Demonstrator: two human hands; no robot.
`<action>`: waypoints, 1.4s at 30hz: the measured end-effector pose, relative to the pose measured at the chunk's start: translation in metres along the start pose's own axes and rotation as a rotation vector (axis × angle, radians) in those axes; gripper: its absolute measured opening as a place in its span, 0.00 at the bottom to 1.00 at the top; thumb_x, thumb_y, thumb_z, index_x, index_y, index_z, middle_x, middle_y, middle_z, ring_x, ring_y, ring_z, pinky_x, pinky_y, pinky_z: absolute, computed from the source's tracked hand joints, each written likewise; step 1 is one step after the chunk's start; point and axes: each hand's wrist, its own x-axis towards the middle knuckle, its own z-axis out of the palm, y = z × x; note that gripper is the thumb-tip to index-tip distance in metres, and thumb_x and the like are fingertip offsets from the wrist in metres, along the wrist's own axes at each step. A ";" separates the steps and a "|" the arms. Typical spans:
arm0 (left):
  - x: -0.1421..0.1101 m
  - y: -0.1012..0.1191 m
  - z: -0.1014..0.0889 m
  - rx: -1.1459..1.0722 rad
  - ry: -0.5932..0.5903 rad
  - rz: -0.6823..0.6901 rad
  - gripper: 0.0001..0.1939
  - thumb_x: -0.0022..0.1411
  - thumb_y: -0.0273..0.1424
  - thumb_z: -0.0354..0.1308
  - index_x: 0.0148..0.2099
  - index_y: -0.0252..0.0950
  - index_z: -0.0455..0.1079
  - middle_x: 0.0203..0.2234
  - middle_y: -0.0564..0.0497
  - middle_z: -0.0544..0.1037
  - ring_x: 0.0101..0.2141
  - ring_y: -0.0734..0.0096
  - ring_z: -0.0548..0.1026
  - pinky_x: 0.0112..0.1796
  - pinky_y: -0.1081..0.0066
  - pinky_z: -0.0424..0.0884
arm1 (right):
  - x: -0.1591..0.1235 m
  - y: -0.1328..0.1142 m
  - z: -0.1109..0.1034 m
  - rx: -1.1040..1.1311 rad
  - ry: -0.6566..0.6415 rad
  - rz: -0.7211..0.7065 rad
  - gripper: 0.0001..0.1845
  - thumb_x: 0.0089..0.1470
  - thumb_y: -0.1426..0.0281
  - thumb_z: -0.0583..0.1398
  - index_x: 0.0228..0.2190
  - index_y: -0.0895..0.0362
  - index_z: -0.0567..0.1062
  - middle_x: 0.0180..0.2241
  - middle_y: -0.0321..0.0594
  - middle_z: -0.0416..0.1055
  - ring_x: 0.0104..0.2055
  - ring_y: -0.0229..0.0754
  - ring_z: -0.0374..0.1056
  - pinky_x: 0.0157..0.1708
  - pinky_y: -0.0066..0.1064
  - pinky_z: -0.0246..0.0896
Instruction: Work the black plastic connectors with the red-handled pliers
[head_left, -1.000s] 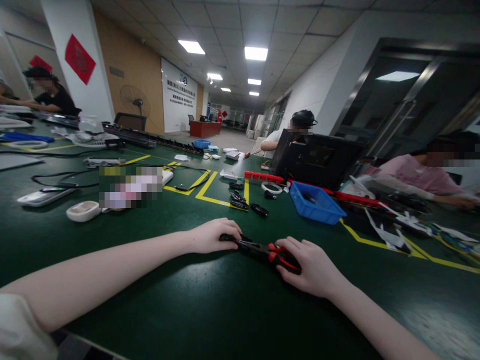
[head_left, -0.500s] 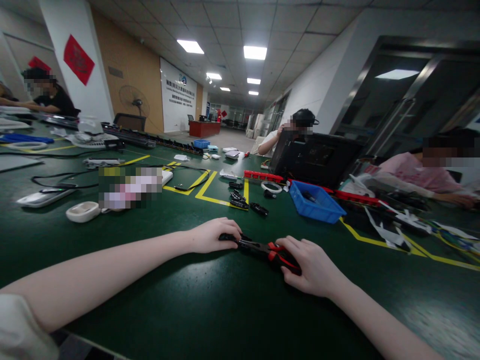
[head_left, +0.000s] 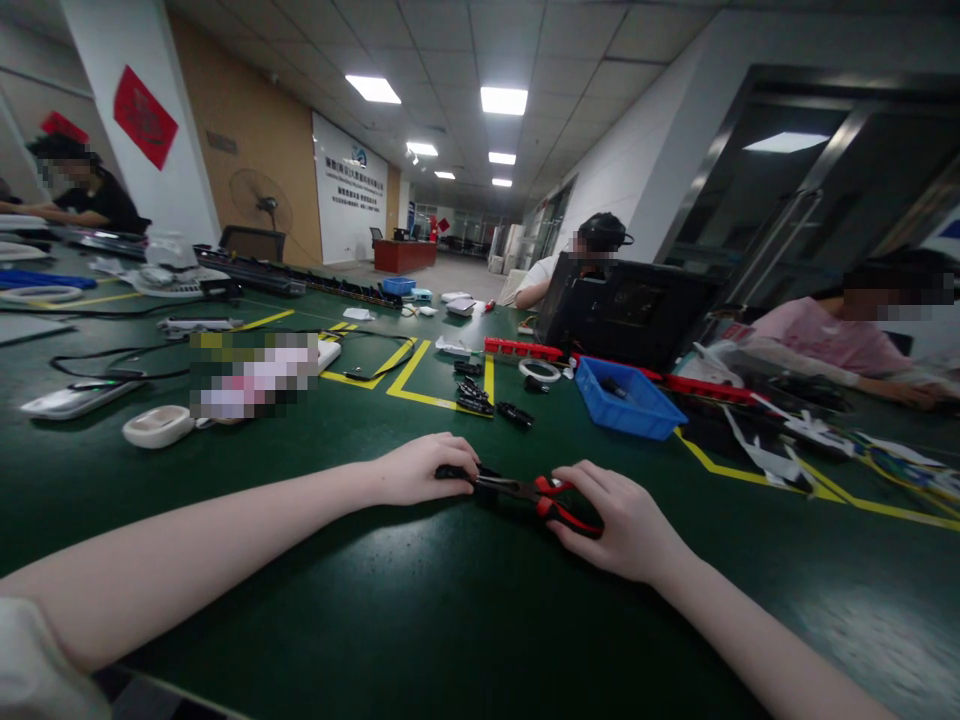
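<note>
Here, the left hand [head_left: 429,468] pinched a small black part [head_left: 454,473] while the right hand [head_left: 626,518] gripped red-handled pliers [head_left: 538,490], handles spread, tips at that part between the hands, with loose black pieces [head_left: 474,397] and a blue plastic bin [head_left: 637,420] beyond.

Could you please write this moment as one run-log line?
left hand: holding small black part | right hand: holding red-and-black pliers, handles spread, nose toward left hand | beyond hands: loose black parts, blue bin
</note>
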 end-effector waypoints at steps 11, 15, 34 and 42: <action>0.000 0.000 0.002 0.010 0.018 -0.015 0.07 0.61 0.28 0.61 0.42 0.36 0.74 0.45 0.47 0.75 0.46 0.64 0.73 0.49 0.65 0.68 | 0.000 -0.001 0.003 -0.023 0.058 -0.033 0.23 0.53 0.59 0.61 0.47 0.57 0.69 0.41 0.46 0.74 0.37 0.45 0.72 0.36 0.37 0.69; 0.000 0.000 0.001 0.006 0.011 -0.007 0.07 0.61 0.29 0.60 0.43 0.36 0.74 0.45 0.46 0.75 0.46 0.64 0.73 0.49 0.65 0.68 | 0.001 -0.002 0.001 -0.030 0.050 -0.030 0.23 0.53 0.60 0.61 0.48 0.57 0.68 0.41 0.46 0.74 0.37 0.45 0.72 0.36 0.37 0.69; 0.000 0.003 0.000 0.038 -0.001 -0.010 0.07 0.63 0.30 0.60 0.43 0.36 0.74 0.45 0.46 0.75 0.46 0.64 0.73 0.49 0.65 0.68 | 0.003 -0.006 0.000 -0.007 0.032 -0.006 0.20 0.53 0.60 0.61 0.45 0.57 0.69 0.37 0.45 0.74 0.34 0.44 0.72 0.33 0.35 0.68; -0.001 0.004 -0.001 0.020 0.010 0.002 0.08 0.63 0.29 0.59 0.44 0.36 0.75 0.46 0.45 0.75 0.46 0.63 0.74 0.49 0.64 0.69 | 0.004 -0.008 -0.002 -0.005 0.039 -0.003 0.20 0.52 0.60 0.61 0.45 0.56 0.69 0.39 0.46 0.74 0.37 0.46 0.72 0.35 0.36 0.69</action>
